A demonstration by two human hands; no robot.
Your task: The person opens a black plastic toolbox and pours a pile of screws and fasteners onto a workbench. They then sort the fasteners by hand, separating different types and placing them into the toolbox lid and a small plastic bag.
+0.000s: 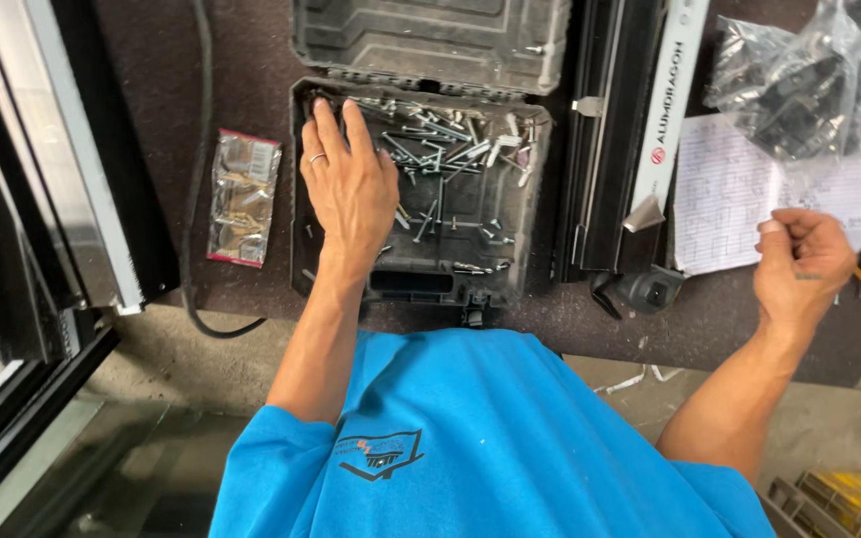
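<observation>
The left hand (349,184) lies flat, fingers spread, in the open black case (421,274), reaching toward 11 o'clock among loose screws (450,149). At 3 o'clock, the right hand (801,264) is curled closed by the paper sheet (724,194), possibly pinching something small.

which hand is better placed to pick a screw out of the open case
Left. The left hand lies flat inside the open case among the screws; the right hand is curled, off by the paper sheet.
</observation>
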